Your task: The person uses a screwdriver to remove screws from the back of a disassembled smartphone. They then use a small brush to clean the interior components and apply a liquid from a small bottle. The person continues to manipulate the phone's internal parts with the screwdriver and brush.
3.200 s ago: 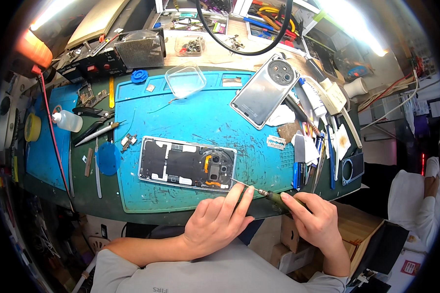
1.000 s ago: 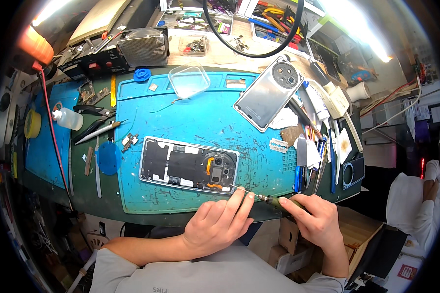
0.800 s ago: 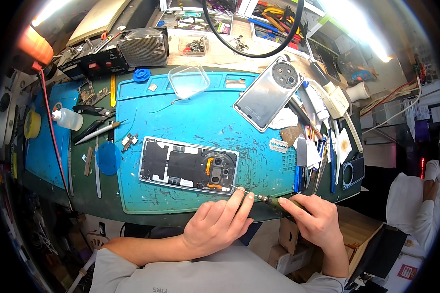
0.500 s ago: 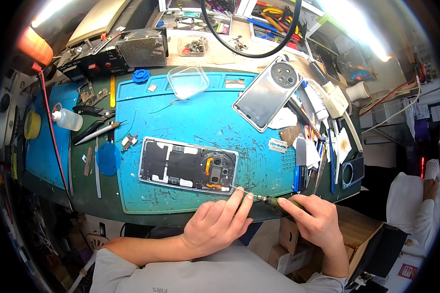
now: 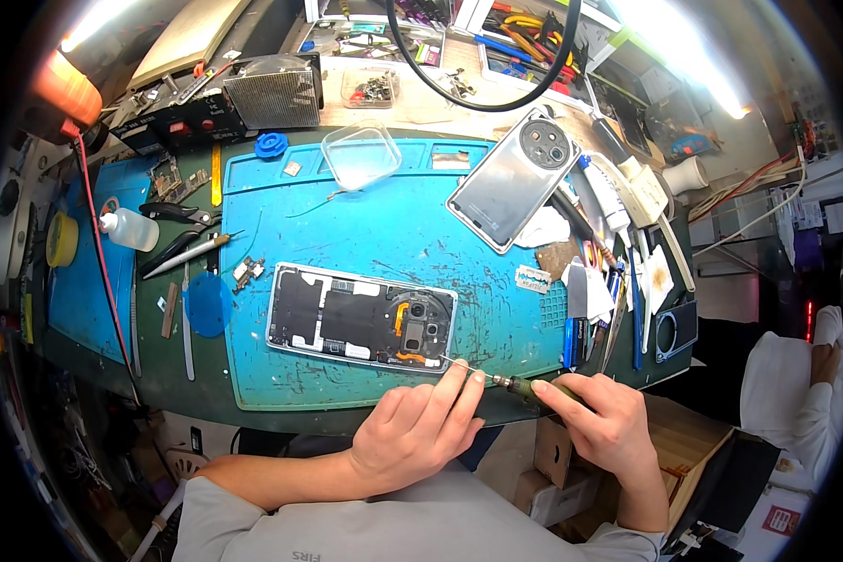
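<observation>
A phone with its back off (image 5: 356,318) lies flat on the blue mat, its dark inside, camera module and orange flex strips uncovered. My right hand (image 5: 604,421) is closed around the green handle of a thin screwdriver (image 5: 520,385). The driver's slim shaft points left, its tip at the phone's lower right corner, by the camera end. My left hand (image 5: 417,421) is in front of the phone, fingers stretched out and thumb apart. Two of its fingertips rest against the screwdriver shaft. Exactly what the tip touches is too small to make out.
A silvery phone back cover (image 5: 510,183) lies at the back right, near pens and blades. Further back stands a clear plastic tub (image 5: 361,156). Left of the phone are a blue disc (image 5: 208,304), small metal parts (image 5: 247,273), pliers (image 5: 180,214) and a white bottle (image 5: 129,229).
</observation>
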Demonstrator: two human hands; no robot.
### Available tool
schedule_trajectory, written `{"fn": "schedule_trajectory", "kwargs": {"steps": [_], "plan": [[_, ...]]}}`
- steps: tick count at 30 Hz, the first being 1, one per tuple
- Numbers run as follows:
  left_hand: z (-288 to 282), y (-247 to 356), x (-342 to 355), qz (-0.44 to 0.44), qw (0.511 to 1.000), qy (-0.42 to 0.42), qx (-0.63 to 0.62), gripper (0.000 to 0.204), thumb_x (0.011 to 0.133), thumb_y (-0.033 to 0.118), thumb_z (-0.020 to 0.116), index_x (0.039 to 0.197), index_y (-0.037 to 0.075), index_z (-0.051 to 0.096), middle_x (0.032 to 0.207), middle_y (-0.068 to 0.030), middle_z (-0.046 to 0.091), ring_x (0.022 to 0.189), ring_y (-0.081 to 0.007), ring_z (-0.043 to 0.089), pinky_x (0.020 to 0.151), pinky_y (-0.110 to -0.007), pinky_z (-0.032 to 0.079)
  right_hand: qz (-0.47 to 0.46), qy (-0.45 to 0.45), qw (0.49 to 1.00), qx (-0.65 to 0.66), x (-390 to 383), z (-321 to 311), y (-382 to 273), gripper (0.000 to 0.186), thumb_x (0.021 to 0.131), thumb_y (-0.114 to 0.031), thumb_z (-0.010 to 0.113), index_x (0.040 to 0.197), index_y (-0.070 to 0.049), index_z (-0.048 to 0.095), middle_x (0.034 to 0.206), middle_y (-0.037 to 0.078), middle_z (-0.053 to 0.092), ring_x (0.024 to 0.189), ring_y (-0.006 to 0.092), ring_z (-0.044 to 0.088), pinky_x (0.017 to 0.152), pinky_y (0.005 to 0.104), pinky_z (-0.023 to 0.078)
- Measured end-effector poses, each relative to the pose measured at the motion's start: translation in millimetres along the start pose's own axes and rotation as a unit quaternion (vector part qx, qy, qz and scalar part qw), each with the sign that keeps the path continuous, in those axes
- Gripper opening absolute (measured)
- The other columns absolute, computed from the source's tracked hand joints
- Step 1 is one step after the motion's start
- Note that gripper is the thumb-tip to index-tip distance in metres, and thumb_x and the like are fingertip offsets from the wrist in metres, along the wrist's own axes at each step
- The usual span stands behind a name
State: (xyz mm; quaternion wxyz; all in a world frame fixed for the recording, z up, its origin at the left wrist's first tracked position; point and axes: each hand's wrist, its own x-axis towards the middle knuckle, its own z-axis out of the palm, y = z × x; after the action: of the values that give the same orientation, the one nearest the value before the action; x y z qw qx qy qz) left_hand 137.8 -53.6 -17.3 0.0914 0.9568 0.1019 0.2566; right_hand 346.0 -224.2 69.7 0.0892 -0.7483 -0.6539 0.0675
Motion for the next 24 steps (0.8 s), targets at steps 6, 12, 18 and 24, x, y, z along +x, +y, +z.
{"fn": "schedule_trajectory", "kwargs": {"steps": [6, 12, 18, 24], "plan": [[0.1, -0.4, -0.4, 0.001, 1.0, 0.0, -0.004, 0.049, 0.09, 0.036, 0.076, 0.13, 0.008, 0.076, 0.133, -0.0071, 0.072, 0.088, -0.0138, 0.059, 0.08, -0.03, 0.046, -0.002, 0.001, 1.0, -0.004, -0.6, 0.0, 0.3, 0.057, 0.078, -0.007, 0.078, 0.133, -0.023, 0.078, 0.104, -0.001, 0.071, 0.071, 0.0157, 0.06, 0.059, 0.0296, 0.051], [0.1, -0.9, -0.5, 0.005, 1.0, 0.0, -0.006, 0.049, 0.09, 0.036, 0.076, 0.13, 0.007, 0.076, 0.133, -0.0075, 0.072, 0.087, -0.0142, 0.06, 0.08, -0.03, 0.046, -0.003, 0.001, 1.0, -0.003, -1.6, 0.4, 1.0, 0.058, 0.077, -0.007, 0.077, 0.133, -0.023, 0.077, 0.104, -0.001, 0.071, 0.071, 0.0157, 0.06, 0.059, 0.0294, 0.051], [0.7, -0.9, -0.7, 0.005, 1.0, 0.004, -0.007, 0.049, 0.09, 0.035, 0.076, 0.129, 0.007, 0.076, 0.133, -0.0078, 0.072, 0.087, -0.0145, 0.06, 0.079, -0.03, 0.046, -0.005, -0.004, 1.0, -0.006, -1.9, -0.9, 0.9, 0.058, 0.077, -0.007, 0.076, 0.133, -0.022, 0.077, 0.105, 0.0, 0.071, 0.072, 0.0159, 0.061, 0.059, 0.0295, 0.052], [1.0, -0.7, -1.8, 0.004, 1.0, 0.007, -0.009, 0.048, 0.09, 0.035, 0.077, 0.129, 0.008, 0.076, 0.133, -0.0076, 0.072, 0.087, -0.0146, 0.06, 0.08, -0.03, 0.046, 0.003, 0.001, 1.0, 0.001, -5.7, 1.5, -3.3, 0.059, 0.077, -0.005, 0.076, 0.133, -0.021, 0.077, 0.106, 0.001, 0.071, 0.071, 0.0165, 0.061, 0.06, 0.0304, 0.053]]}}
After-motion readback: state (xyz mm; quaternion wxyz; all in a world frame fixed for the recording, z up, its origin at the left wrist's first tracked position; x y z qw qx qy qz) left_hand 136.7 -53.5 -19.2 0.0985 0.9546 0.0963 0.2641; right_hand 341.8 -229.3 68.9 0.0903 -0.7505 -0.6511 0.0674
